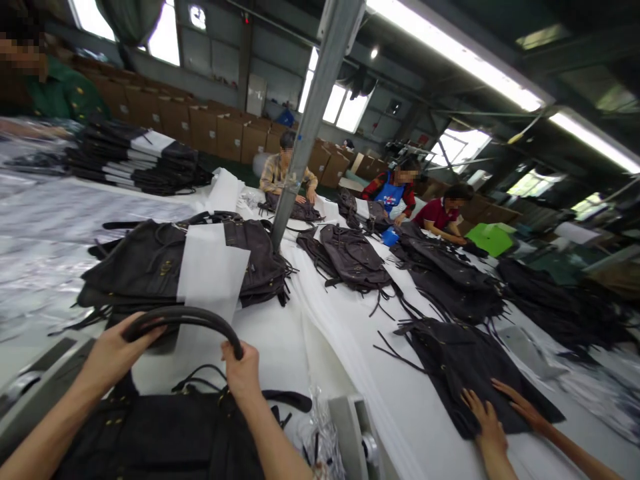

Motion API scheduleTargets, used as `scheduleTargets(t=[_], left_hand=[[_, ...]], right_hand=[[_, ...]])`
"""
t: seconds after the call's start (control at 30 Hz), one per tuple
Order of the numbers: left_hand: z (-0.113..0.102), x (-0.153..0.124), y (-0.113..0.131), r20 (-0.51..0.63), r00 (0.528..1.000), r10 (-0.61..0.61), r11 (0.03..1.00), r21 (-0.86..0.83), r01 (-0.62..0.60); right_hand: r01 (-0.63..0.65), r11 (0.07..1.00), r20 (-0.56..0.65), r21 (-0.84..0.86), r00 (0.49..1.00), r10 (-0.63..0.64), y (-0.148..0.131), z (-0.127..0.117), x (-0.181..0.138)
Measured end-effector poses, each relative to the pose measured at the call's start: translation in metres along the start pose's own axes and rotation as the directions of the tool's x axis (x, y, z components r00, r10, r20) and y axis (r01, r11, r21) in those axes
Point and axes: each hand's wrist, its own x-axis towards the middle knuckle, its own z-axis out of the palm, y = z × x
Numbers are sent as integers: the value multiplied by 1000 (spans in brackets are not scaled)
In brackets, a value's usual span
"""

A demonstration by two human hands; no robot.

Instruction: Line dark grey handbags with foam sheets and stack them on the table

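Note:
A black handbag (160,433) lies in front of me at the bottom of the view, its lower part cut off by the frame. Its rounded handles (193,313) arch up above it. My left hand (116,348) is closed around the handles' left side, thumb and fingers wrapped on them. On the right side, my right hand (242,375) grips the handles lower down. Just beyond my hands is a stack of dark bags (145,260) with white paper (203,270) draped over it. A loose strap (287,399) sticks out beside my right wrist.
A metal post (313,120) rises from the white table (345,347). Grey metal fixtures (350,427) flank my bag. At right, another person's hands (487,423) rest on a black bag (465,373). Several co-workers, bag piles (135,157) and cartons (200,130) stand farther back.

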Motion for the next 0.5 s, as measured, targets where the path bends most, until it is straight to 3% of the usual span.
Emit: scheduleTargets(t=[0.17, 0.27, 0.33, 0.37, 0.43, 0.5], left_hand=[[22, -7, -13, 78, 996, -49, 998, -31, 52], [32, -28, -10, -130, 987, 92, 981, 183, -67], [39, -47, 1, -295, 930, 219, 945, 302, -127], [45, -57, 6, -314, 916, 249, 941, 303, -152], [65, -76, 11, -202, 964, 172, 978, 155, -142], [93, -91, 7, 47, 999, -7, 998, -65, 10]], right_hand=[[-27, 994, -95, -110, 995, 17, 19, 2, 17], [-36, 987, -98, -160, 995, 20, 33, 3, 18], [-31, 984, -85, -177, 996, 16, 38, 3, 16], [-29, 983, -80, -180, 997, 15, 40, 4, 15], [-23, 983, -73, -182, 997, 10, 41, 3, 12], [-7, 982, -52, -186, 999, -3, 40, 1, 8]])
